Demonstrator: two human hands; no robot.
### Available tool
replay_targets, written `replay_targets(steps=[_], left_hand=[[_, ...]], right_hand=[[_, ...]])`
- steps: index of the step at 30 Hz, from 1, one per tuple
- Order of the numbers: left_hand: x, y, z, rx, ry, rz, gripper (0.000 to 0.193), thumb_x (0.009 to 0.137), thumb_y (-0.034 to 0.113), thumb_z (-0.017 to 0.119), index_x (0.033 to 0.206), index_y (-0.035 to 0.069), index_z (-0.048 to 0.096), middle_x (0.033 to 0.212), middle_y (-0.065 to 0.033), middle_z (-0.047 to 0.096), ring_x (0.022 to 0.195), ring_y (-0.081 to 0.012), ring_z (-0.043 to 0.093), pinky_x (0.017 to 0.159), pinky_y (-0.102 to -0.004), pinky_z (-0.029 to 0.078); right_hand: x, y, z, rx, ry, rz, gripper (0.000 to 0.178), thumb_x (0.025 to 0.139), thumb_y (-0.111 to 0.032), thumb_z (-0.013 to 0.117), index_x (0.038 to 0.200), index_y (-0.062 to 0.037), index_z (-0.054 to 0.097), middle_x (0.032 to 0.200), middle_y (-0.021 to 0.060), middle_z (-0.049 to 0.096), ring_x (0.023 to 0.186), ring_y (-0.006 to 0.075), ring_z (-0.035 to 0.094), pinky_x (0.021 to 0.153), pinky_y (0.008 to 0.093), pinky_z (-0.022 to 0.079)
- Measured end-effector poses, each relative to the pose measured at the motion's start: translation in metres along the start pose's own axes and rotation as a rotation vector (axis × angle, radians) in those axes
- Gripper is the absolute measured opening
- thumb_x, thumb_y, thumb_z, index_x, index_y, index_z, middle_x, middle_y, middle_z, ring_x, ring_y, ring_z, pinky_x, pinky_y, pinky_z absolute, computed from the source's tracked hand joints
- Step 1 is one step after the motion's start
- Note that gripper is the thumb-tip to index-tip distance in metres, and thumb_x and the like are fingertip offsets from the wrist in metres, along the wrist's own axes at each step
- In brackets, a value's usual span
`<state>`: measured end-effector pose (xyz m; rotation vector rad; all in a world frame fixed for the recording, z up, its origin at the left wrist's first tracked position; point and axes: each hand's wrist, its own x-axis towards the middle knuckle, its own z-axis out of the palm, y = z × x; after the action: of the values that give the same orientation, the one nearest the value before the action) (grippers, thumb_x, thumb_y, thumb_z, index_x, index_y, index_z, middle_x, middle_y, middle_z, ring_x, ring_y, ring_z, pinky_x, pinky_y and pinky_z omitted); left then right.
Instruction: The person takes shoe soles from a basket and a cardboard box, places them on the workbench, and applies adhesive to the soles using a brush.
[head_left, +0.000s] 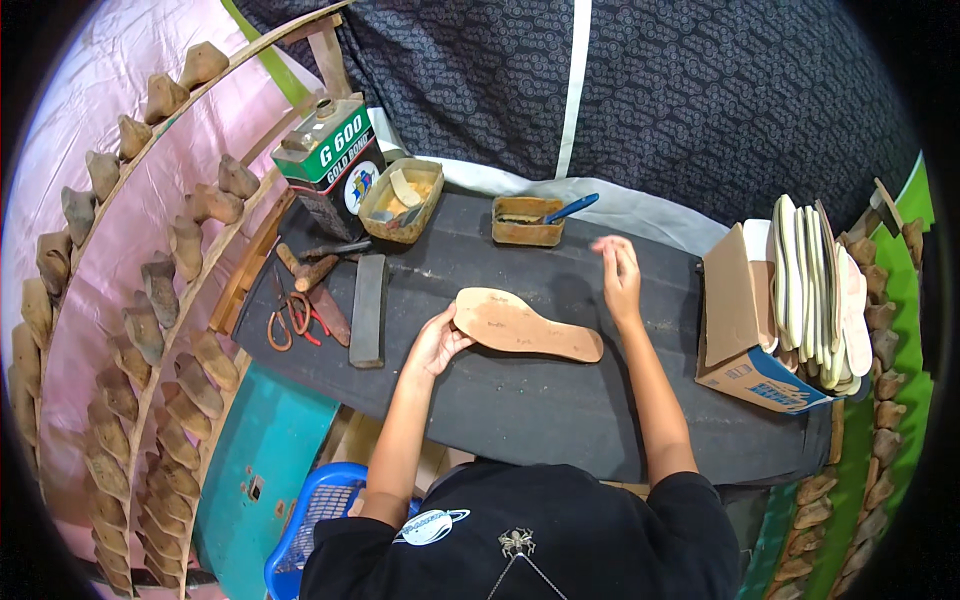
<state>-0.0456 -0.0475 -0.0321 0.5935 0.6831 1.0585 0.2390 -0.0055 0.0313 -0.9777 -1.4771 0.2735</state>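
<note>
A tan shoe insole [525, 326] with small dark marks on it is held up over the dark worktable. Its broad toe end lies in my left hand [437, 341], gripped at the edge, while the narrow heel end points right. My right hand [618, 262] is raised to the right of the insole, apart from it, its fingers bent and close together; whether anything small is between them I cannot make out. Just beyond that hand sits a small tan tub [527, 232] with dark contents and a blue-handled brush [572, 208] resting in it.
On the left are a green, red and black can [332, 165], a yellowish tub [423, 222], a grey block [368, 311], scissors [281, 315] and other tools. A cardboard box [735, 310] of soles stands right. Wooden shoe lasts [160, 290] line racks at both sides. A blue basket [310, 520] is below the table [480, 400].
</note>
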Motion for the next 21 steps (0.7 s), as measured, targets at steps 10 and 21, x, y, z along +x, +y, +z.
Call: replay_targets(steps=[10,21], left_hand=[[0.014,0.004,0.008,-0.009,-0.037,-0.009,0.035,0.086,0.024,0.038,0.112,0.001,0.041,0.103,-0.0118,0.053,0.089,-0.0189,0.056,0.073,-0.0309,0.049],[0.004,0.004,0.012,0.046,0.016,0.004,0.037,0.086,0.025,0.035,0.113,0.0,0.04,0.104,-0.0128,0.052,0.088,-0.0197,0.056,0.07,-0.0306,0.05]], right_hand=[[0.056,0.054,0.053,0.168,0.042,0.387,0.047,0.076,-0.028,0.059,0.11,-0.0017,0.041,0.092,0.0074,0.047,0.063,0.0089,0.049,0.053,0.0212,0.041],[0.07,0.029,0.052,0.295,-0.009,0.182,0.019,0.083,-0.015,0.049,0.096,-0.0018,0.046,0.074,0.0021,0.05,0.06,0.0067,0.051,0.051,0.0184,0.043]])
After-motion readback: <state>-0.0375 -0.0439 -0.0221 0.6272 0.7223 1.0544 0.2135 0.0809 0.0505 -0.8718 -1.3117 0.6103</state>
